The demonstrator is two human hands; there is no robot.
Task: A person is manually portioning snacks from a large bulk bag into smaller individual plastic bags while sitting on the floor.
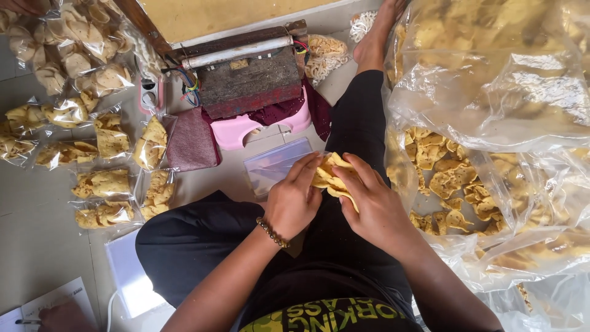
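My left hand (292, 198) holds the mouth of a small clear plastic bag (274, 165) that lies over my lap. A beaded bracelet sits on its wrist. My right hand (372, 203) grips a stack of yellow fried crackers (330, 175) at the bag's opening. Both hands touch the crackers and meet above my black-clad legs.
A big clear sack of loose crackers (455, 178) lies open at my right. Several filled small packs (103, 183) lie on the floor at left. A worn heat sealer (249, 80) on a pink stool (236, 132) stands ahead. Spare flat bags (129, 276) lie by my left knee.
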